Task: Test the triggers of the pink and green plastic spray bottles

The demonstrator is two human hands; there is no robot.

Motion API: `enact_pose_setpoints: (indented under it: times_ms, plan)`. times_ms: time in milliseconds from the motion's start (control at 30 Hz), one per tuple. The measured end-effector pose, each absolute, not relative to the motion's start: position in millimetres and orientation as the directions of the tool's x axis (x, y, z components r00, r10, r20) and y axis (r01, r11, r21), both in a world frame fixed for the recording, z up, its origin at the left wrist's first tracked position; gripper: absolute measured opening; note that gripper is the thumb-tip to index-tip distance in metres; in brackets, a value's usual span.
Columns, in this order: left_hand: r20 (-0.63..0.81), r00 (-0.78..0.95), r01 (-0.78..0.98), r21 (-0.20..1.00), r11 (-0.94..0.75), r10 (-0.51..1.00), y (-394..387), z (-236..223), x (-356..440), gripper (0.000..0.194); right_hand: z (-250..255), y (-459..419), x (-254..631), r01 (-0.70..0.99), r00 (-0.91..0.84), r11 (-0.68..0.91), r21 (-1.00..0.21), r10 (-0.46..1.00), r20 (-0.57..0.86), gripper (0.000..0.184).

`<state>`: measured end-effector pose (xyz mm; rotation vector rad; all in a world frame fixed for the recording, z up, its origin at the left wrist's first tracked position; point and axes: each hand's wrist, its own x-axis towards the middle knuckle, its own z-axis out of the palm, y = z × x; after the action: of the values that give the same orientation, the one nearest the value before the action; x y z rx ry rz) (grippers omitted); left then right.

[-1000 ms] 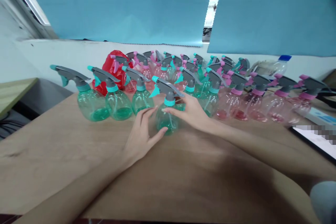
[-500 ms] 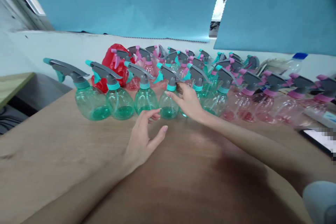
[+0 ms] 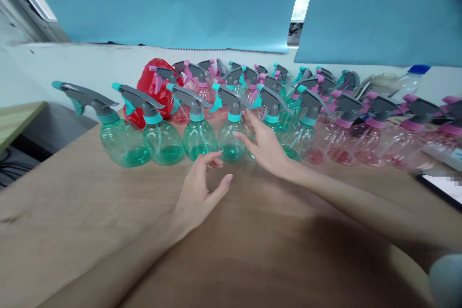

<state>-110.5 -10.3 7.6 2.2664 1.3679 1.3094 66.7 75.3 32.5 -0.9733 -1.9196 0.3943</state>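
A front row of spray bottles with grey trigger heads spans the table, green ones with turquoise collars on the left and pink ones on the right. My right hand is at the right side of a green spray bottle; its thumb and fingers are apart, not wrapped round the bottle. Whether it touches the bottle I cannot tell. Nearer to me, my left hand hovers above the wood with thumb and fingers spread, holding nothing. Just beyond its fingertips stands another green spray bottle. Green liquid lies in the bottom of these bottles.
Behind stand more spray bottles and a red plastic bag. Pink spray bottles continue rightward past a clear bottle with a blue cap. A dark-edged device and a white rounded object lie on the right.
My right hand has shifted slightly right and down, its fingers loosening from the bottle's neck. My left hand has barely moved. The view has shifted a little.
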Motion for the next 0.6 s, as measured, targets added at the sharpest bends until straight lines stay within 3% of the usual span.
enact_pose_setpoints:
  times_ms: [100, 333, 467, 600]
  plan:
    - [0.57, 0.195, 0.628, 0.553, -0.549, 0.798, -11, 7, -110, 0.035, 32, 51, 90, 0.455, -0.328, 0.62, -0.639, 0.784, 0.528, 0.051]
    - [0.528, 0.231, 0.665, 0.527, -0.529, 0.817, -12, 6, -108, 0.033, 43, 14, 153, 0.508, -0.168, 0.461, -0.728, 0.882, 0.441, 0.023]
    - [0.509, 0.238, 0.682, 0.519, -0.516, 0.827, -13, 7, -106, 0.029, 47, 25, 167, 0.578, -0.084, 0.413, -0.703, 0.888, 0.453, 0.031]
    - [0.494, 0.238, 0.684, 0.526, -0.505, 0.836, -15, 8, -104, 0.028, 46, 48, 158, 0.689, -0.057, 0.359, -0.629, 0.893, 0.447, 0.053]
